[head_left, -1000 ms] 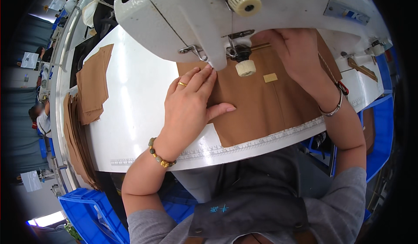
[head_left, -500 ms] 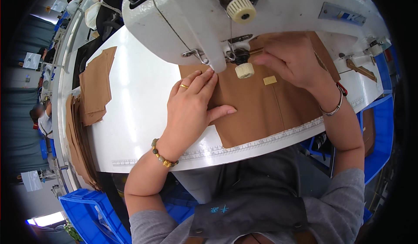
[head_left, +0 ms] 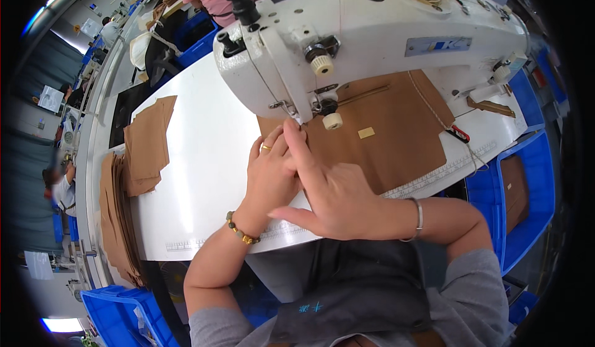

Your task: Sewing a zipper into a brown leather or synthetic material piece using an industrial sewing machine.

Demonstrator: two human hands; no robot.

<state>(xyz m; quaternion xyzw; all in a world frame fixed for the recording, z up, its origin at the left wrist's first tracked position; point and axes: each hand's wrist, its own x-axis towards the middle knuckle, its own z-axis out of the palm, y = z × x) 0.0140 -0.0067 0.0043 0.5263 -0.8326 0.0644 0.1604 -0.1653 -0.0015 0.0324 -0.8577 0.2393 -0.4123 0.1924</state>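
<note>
The person sits at a white worktop (head_left: pixel 204 180) with a white industrial sewing machine (head_left: pixel 372 31) standing across its far side. A large brown fabric piece (head_left: pixel 396 139) lies flat on the worktop under the machine's head, spreading from the needle area toward the right, with a small pale label (head_left: pixel 366 132) lying on it. The left hand (head_left: pixel 269 173) rests palm down at the fabric's left edge, fingers together and pointing toward the presser foot (head_left: pixel 304 119); it wears a ring and a beaded bracelet and pins the cloth rather than gripping it. The right hand (head_left: pixel 331 192) crosses over beside it, open and partly covering the left, its index finger stretched out to the fabric just below the presser foot, thumb pointing left; nothing is clasped in it. A silver bangle sits on the right wrist. To the left, well apart from the hands, a stack of brown cut pieces (head_left: pixel 145 145) lies on the worktop, and more hang over its left edge. Blue plastic bins (head_left: pixel 520 192) stand at the right and lower left
</note>
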